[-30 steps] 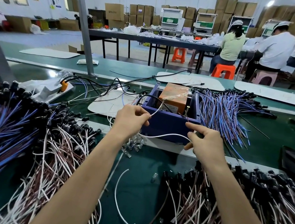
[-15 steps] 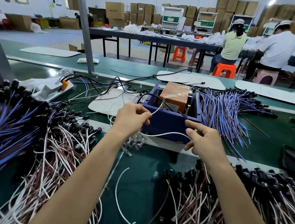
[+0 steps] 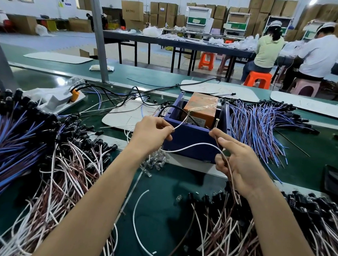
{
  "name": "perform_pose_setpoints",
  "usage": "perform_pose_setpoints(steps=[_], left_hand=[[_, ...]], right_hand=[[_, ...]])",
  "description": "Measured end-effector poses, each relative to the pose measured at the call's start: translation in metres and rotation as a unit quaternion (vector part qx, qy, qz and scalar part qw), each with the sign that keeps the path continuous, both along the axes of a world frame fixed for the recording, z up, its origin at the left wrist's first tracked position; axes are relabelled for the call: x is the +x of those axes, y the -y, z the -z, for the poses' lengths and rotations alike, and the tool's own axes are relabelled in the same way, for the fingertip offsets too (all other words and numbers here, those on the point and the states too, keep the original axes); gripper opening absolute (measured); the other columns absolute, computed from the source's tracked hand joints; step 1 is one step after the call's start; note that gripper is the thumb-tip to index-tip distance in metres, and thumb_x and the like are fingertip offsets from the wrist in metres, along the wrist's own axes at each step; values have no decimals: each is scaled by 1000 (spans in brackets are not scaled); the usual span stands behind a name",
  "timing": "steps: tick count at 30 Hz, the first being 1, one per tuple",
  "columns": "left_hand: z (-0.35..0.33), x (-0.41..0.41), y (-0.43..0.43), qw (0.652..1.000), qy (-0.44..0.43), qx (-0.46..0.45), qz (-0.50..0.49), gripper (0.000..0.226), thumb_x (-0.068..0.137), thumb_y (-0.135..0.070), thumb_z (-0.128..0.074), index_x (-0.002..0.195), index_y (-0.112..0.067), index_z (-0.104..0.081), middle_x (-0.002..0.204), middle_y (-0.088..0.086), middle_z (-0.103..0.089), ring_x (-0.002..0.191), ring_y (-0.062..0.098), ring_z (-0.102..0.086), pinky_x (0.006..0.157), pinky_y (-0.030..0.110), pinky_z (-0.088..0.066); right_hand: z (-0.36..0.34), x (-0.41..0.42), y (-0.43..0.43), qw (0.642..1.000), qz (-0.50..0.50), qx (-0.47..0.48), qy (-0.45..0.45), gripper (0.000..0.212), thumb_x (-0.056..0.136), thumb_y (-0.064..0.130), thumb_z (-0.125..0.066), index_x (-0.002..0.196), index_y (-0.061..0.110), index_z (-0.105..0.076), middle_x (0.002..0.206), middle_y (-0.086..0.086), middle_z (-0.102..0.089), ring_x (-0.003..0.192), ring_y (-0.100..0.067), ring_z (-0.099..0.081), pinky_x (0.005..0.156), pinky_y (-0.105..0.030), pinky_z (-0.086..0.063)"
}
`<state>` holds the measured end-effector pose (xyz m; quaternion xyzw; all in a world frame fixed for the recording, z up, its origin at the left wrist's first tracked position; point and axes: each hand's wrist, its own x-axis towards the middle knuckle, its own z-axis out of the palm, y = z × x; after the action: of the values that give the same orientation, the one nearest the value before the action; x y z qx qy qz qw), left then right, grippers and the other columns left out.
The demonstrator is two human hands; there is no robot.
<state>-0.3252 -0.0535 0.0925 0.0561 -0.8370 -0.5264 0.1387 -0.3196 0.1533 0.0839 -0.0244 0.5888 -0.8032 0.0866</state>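
Abreast, left hand (image 3: 150, 134) and right hand (image 3: 242, 163), wires (image 3: 195, 144) between fingertips (image 3: 214, 133).

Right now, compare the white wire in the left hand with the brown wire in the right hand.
The white wire is pinched by the left hand; the brown wire by the right hand. The white wire sags in an arc across the blue box front; the brown wire runs down the right palm. Both tips reach up into the box.

Your left hand (image 3: 150, 134) and right hand (image 3: 241, 165) are bare, with short nails. Your forearms (image 3: 96, 203) are bare too, slim and uncovered right down to the bottom edge.
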Motion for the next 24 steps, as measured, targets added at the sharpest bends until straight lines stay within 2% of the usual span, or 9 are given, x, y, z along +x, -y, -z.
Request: perform_pose_setpoints(steps=[16,24], left_hand=[[-1,0,0,1000,1,1,-1,19,89,-17,-61,72,-21,-67,60,-5,-67,33,-1,-39,45,19,-33],[0,0,0,1000,2,-3,-1,17,89,-17,-62,73,-20,-69,59,-6,-67,35,-1,-40,47,20,-34]], right_hand=[[-3,2,-1,1000,-15,18,-3,26,96,9,-48,113,8,-67,114,-1,-71,40,-10,-38,37,-18,-31],[-3,2,-4,1000,-11,28,-7,26,96,11,-48,111,11,-69,112,-1,-72,43,-11,-43,42,-18,-36]])
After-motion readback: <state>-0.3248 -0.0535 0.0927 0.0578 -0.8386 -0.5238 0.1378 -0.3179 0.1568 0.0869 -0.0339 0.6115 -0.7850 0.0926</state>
